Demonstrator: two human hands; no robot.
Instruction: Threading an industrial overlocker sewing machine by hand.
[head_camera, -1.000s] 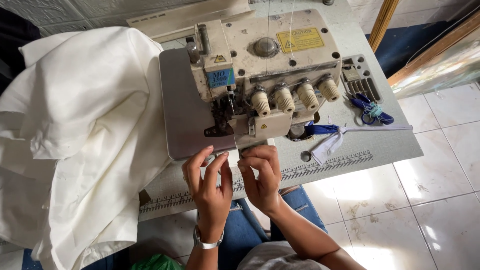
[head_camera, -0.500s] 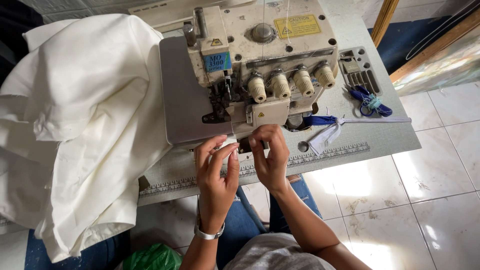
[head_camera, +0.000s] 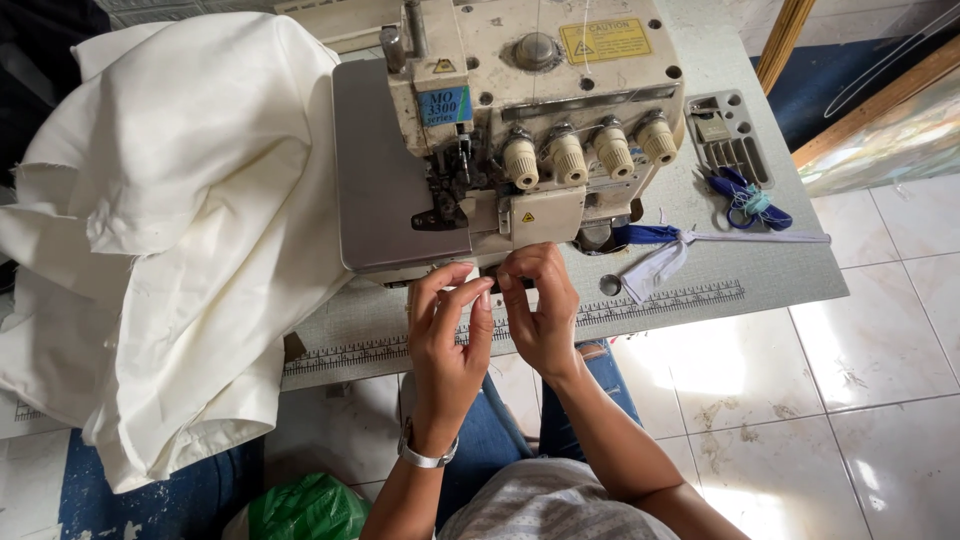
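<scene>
My left hand and my right hand meet fingertip to fingertip at the front edge of a cream overlock sewing machine, just below its grey bed plate. Both hands pinch thumb against forefinger on a thread end too small to make out. A silver wristwatch is on my left wrist. Several cream tension knobs stick out right above my right hand.
A big heap of white cloth hangs over the table's left side. Blue-handled scissors and a blue and white fabric strip lie right of the machine on the grey table. A green bag sits on the tiled floor.
Both hands have moved up toward the machine's front and drawn closer, until the fingertips touch. The small white bit seen between them earlier is hidden now.
</scene>
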